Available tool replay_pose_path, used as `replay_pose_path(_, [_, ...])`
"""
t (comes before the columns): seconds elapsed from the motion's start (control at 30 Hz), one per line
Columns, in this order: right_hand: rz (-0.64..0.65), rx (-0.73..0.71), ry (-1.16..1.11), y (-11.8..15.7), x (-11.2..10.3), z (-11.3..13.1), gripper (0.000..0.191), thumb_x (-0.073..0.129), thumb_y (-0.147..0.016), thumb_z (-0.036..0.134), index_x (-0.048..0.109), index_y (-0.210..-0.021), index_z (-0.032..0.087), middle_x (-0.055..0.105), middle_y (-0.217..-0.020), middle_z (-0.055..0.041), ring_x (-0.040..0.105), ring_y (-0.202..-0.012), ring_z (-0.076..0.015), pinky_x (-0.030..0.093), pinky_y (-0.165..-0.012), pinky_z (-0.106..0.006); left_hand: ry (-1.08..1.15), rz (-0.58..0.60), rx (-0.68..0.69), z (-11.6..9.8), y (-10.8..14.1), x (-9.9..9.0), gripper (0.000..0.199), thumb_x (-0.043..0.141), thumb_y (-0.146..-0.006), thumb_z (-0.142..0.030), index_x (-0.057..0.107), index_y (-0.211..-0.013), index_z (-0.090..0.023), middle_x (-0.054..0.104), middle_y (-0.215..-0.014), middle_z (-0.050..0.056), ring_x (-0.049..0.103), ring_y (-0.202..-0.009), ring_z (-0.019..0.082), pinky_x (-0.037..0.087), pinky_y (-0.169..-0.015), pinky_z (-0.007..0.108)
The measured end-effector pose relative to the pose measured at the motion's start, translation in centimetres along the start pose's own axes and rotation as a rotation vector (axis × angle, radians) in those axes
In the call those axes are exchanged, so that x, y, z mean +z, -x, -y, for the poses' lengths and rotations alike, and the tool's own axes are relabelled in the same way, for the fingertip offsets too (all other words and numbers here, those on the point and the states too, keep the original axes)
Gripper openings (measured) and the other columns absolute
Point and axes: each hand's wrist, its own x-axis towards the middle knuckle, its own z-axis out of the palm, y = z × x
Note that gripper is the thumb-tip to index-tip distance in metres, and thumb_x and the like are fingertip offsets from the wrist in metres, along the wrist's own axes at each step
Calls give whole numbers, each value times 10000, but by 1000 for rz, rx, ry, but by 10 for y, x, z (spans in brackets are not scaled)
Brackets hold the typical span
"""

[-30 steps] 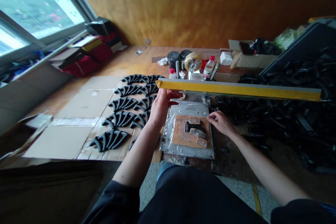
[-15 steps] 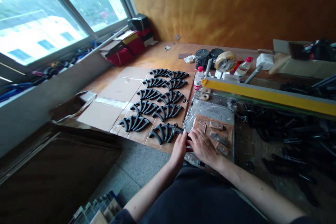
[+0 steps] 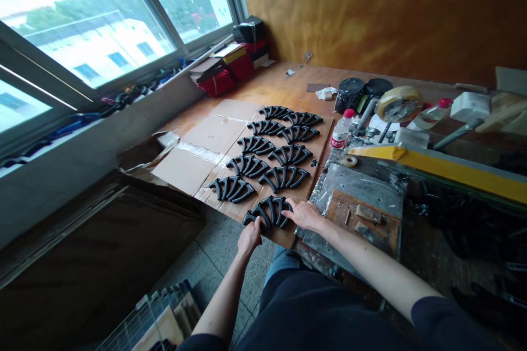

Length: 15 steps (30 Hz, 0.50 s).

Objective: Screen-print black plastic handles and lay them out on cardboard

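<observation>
The nearest cluster of black curved handle-like pieces [image 3: 269,211] lies fanned out close to the cardboard's front edge. At its left end, my left hand [image 3: 250,237] grips the outer piece, thumb on top and the other fingers mostly hidden. My right hand [image 3: 303,213] has its fingers bent around the piece at the right end. Farther back on the flattened cardboard [image 3: 197,149], several similar fans of black curved pieces [image 3: 285,177] sit in two columns.
On the right, a worn metal plate [image 3: 354,182] carries a brown board [image 3: 341,209] with small blocks. Behind stand a red-capped bottle [image 3: 341,130], a tape roll [image 3: 398,103] and dark tubs [image 3: 349,93]. A yellow-edged bar [image 3: 444,167] crosses the right side.
My hands were together at the right end of the nearest fan. Now they are apart, the left moved to its left end. The pieces are gathered into a fuller fan. My view has turned left.
</observation>
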Motion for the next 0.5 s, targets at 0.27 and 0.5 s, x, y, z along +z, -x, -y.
replay_pose_path(0.27, [-101,22,-126,-7,6,0,512,427,-947,569,503,-1278,185,722,-982,-124,682,-978,-270,459,-811,-342,-86,-22,59,-18,-37,-28,542,320,-898,-591,644,-744,-185,695,-675,135,691,-907,283,437,-912,386])
replay_pose_path(0.5, [-292,-88,-24,13,-2,4,322,559,-927,410,595,-1163,195,705,-1011,-104,596,-1072,-285,445,-899,-407,64,-43,80,-1,-29,-28,553,335,-877,-645,640,-838,-186,655,-619,96,669,-679,246,473,-730,339])
